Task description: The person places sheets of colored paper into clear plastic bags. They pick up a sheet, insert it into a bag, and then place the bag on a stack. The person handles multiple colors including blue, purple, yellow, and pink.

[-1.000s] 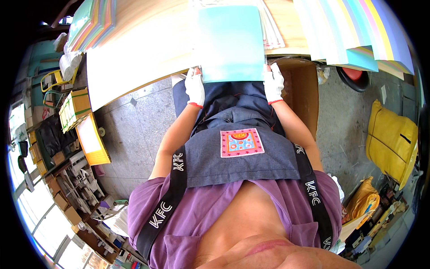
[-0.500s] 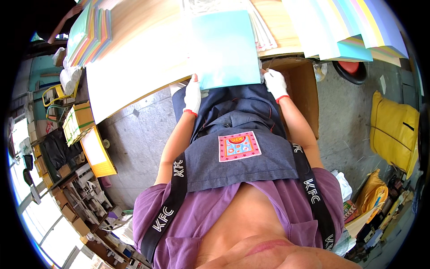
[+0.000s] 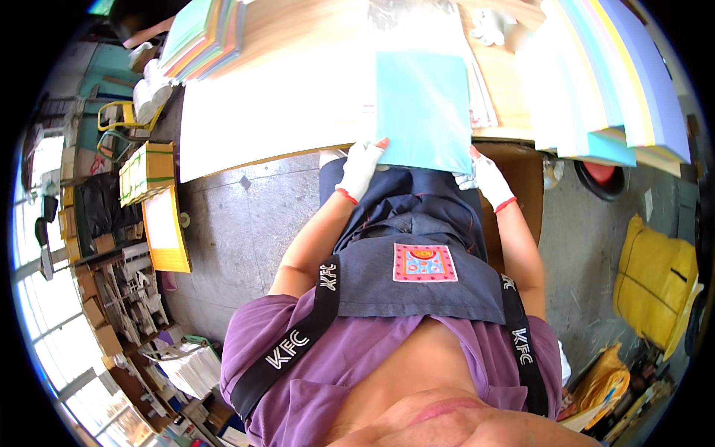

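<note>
A light-blue pack of paper (image 3: 424, 112), glossy as if in a clear plastic sleeve, lies at the table's front edge with its near end over my lap. At its near left corner, my left hand (image 3: 363, 167) is closed on it, thumb on top and fingers beneath. My right hand (image 3: 484, 181) grips the near right corner the same way. Both hands wear white gloves with red cuffs and bare thumb tips. Beyond the pack lie clear plastic bags (image 3: 406, 22), partly covered by it.
Stacks of coloured paper stand on the table (image 3: 298, 67): one at the far left (image 3: 205, 37), larger ones at the right (image 3: 588, 82). An open cardboard box (image 3: 521, 201) sits below the table edge by my right arm. A yellow sack (image 3: 655, 276) lies on the floor at right.
My right hand has shifted from the pack's right side to its near right corner, its thumb now on top. The view has swung, so the whole scene sits lower and further right.
</note>
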Motion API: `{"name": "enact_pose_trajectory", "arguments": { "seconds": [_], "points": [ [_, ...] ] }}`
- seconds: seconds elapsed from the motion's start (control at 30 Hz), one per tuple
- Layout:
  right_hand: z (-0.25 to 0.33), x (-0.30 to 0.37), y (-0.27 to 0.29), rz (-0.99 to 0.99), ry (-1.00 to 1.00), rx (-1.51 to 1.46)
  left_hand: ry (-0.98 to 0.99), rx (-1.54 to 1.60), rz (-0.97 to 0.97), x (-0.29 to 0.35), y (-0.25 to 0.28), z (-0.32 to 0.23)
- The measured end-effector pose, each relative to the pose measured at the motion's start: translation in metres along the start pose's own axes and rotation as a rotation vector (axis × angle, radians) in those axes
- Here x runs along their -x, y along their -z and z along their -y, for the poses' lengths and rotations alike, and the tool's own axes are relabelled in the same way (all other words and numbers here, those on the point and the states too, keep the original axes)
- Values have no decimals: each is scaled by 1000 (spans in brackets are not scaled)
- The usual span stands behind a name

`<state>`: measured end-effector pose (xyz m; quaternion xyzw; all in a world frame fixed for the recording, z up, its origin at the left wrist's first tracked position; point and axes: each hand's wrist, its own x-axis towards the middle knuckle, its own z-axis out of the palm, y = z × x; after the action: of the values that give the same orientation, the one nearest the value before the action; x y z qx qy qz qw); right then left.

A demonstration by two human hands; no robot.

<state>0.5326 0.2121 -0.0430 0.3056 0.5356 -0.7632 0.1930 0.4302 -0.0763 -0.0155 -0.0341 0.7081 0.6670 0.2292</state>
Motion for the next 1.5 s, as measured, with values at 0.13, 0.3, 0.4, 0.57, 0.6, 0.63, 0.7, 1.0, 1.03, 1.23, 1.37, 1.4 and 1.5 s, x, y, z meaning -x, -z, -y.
{"name": "enact_pose_trajectory", "arguments": {
  "seconds": [0.13,0.3,0.4,0.57,0.6,0.63,0.7,1.0,1.03,1.23,1.37,1.4,1.5],
  "points": [
    [27,19,-24,-48,213,288,-29,75,76,-10,12,-8],
    [55,37,-50,24,373,186,-61,130,-3,7,34,-40],
    [71,32,-82,91,296,-145,-281,434,-37,7,76,-32],
    [75,-24,-106,228,317,190,-333,593,-29,29,171,-58],
    [83,-28,-112,138,309,323,-354,594,-64,28,192,-57],
    [79,-48,-100,109,300,329,-371,606,-66,24,217,-53],
    [89,-69,-88,34,330,357,-350,748,-138,12,269,-30],
    [138,-93,-57,-201,153,378,124,206,-306,-2,393,38],
    [145,-93,-59,-199,112,411,214,89,-310,6,401,45],
    [138,-100,-1,-385,217,305,-518,-1136,-864,-16,253,-47],
    [172,-14,-51,-241,307,125,-924,-1206,-102,-30,104,-63],
    [169,-11,-39,-285,458,410,-1010,-1232,-15,-27,70,-63],
    [184,70,-53,-177,811,1004,-1048,-1266,181,-47,22,-35]
  ]
}}
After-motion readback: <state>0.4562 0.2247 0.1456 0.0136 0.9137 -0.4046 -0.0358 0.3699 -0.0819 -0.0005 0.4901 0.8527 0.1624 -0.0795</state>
